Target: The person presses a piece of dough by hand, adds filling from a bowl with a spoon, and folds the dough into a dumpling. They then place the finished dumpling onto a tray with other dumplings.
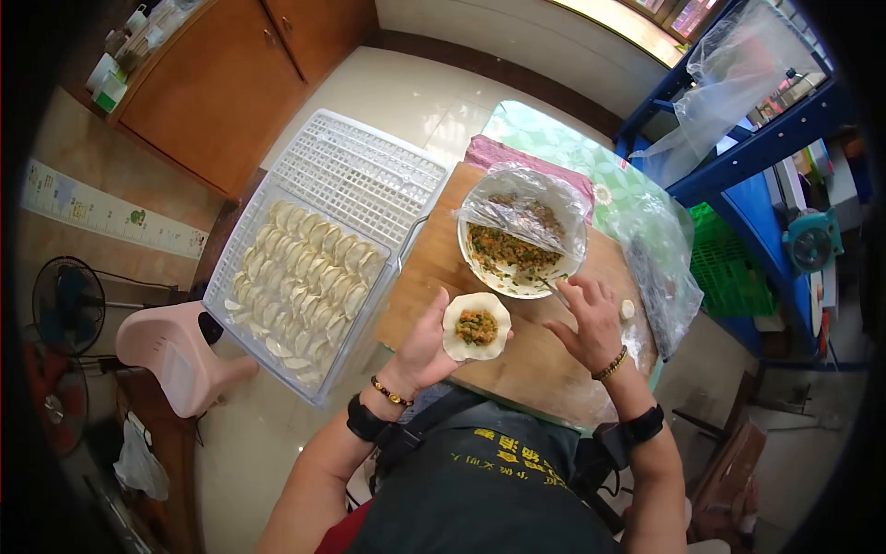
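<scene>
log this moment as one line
left grip: holding unfolded wrapper, filling centred | right grip: beside bowl | dumplings: rows in clear tray

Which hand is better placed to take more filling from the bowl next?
Probably the right hand: it is close beside the bowl, while the left hand is busy holding the dough wrapper with filling on it.

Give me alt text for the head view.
A person's left hand holds a round wrapper topped with filling, while the right hand is by the rim of a bowl of similar filling on a wooden board. To the left, rows of dumplings lie in a clear tray.
</scene>
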{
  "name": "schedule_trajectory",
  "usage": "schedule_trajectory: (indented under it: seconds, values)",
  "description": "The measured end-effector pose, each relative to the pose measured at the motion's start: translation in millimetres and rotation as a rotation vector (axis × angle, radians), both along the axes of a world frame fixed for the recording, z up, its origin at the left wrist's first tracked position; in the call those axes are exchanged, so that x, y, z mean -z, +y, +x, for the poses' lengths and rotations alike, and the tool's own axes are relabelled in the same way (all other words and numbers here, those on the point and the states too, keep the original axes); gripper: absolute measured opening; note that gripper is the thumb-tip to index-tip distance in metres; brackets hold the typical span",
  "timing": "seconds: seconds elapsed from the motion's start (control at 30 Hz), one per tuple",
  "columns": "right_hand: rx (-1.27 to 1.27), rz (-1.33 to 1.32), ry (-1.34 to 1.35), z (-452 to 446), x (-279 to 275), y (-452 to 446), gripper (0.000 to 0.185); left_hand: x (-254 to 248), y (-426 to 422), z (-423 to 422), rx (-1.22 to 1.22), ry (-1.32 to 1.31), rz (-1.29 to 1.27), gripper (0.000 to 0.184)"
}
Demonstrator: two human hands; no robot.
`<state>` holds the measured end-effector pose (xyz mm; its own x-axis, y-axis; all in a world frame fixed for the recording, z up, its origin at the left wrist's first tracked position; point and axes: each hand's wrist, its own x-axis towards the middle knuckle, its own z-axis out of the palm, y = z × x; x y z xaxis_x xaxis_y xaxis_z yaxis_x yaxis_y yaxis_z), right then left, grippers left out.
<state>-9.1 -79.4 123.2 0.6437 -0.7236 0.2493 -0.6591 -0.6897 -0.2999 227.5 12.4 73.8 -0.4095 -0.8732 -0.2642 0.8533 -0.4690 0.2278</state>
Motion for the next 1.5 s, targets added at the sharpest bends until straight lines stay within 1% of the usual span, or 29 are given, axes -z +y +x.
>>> schedule_trajectory:
  seconds: [0.03,0.07,0.13,0.17,0.23,0.27,0.33,0.37,0.43,0.47,0.6,0.67,0.8,0.87,0.9,0.97,1.07,1.2,1.27,1.4,1.47,1.5]
  values:
    - [0.050,-0.070,-0.076,2.7,-6.2,6.0,0.031,-0.2,2.0,-0.9,0.004,0.008,0.020,0.076]
    - [0.055,-0.074,-0.074,2.1,-10.1,12.8,0.031,-0.2,4.2,-2.5,0.008,0.015,0.040,0.076]
    - [0.122,-0.058,-0.282,-2.0,-14.7,31.4,0.033,1.9,8.8,-7.4,0.024,0.026,0.038,0.076]
    - [0.134,-0.065,-0.281,-1.4,-12.9,42.7,0.033,1.9,10.5,-10.4,0.035,0.033,0.038,0.075]
    - [0.262,0.280,-0.478,3.9,-1.9,66.1,0.021,-3.4,13.5,-17.8,0.059,0.034,0.037,0.074]
    - [0.277,0.272,-0.481,5.1,5.1,74.7,0.021,-5.8,15.7,-21.4,0.069,0.034,0.042,0.073]
    - [0.416,0.604,-0.582,7.1,18.4,88.9,0.015,-8.8,20.8,-27.8,0.096,0.011,0.029,0.072]
    - [0.429,0.598,-0.589,8.8,20.4,94.5,0.015,-10.1,24.1,-30.9,0.105,-0.012,0.019,0.070]
    - [0.455,0.842,-0.786,10.4,23.0,103.8,0.019,-11.1,31.4,-37.3,0.122,-0.048,0.041,0.069]
    - [0.473,0.850,-0.763,8.4,25.6,106.9,0.020,-12.0,34.4,-40.4,0.124,-0.082,0.063,0.069]
    - [0.504,0.857,-0.758,1.0,27.1,118.9,0.020,-18.4,46.9,-49.7,0.155,-0.083,0.085,0.068]
    - [0.459,0.808,-0.779,-3.1,30.5,125.0,0.019,-17.2,52.5,-52.2,0.172,-0.032,0.041,0.065]
    - [0.453,0.753,-0.794,-7.8,32.1,134.6,0.015,-19.5,61.1,-56.2,0.195,-0.086,0.025,0.065]
    - [0.370,0.542,-0.647,-11.0,30.0,139.0,0.011,-20.1,65.1,-58.0,0.217,-0.160,0.030,0.069]
    - [0.373,0.539,-0.652,-11.8,27.3,140.3,0.011,-19.4,66.5,-58.9,0.221,-0.164,0.027,0.069]
    - [0.320,0.399,-0.530,-11.3,19.1,141.5,0.009,-16.7,68.5,-59.7,0.238,-0.202,0.026,0.069]
    - [0.299,0.332,-0.488,-9.7,8.2,143.2,0.009,-17.3,69.0,-59.3,0.260,-0.165,0.028,0.065]
    - [0.244,0.256,-0.466,-11.3,10.4,142.8,0.009,-19.3,69.5,-60.3,0.277,-0.188,0.029,0.065]
    - [0.188,0.162,-0.433,-12.8,14.7,142.3,0.008,-22.3,70.7,-62.0,0.301,-0.226,0.046,0.068]
    - [0.148,0.150,-0.460,-14.1,12.6,141.9,0.009,-19.3,71.6,-61.6,0.311,-0.285,0.016,0.065]
    - [0.242,0.329,-0.530,-14.4,13.2,144.7,0.008,-19.5,72.1,-61.3,0.366,-0.200,0.032,0.066]
    - [0.241,0.328,-0.531,-15.4,14.9,146.0,0.008,-19.7,72.5,-60.9,0.365,-0.202,0.031,0.066]
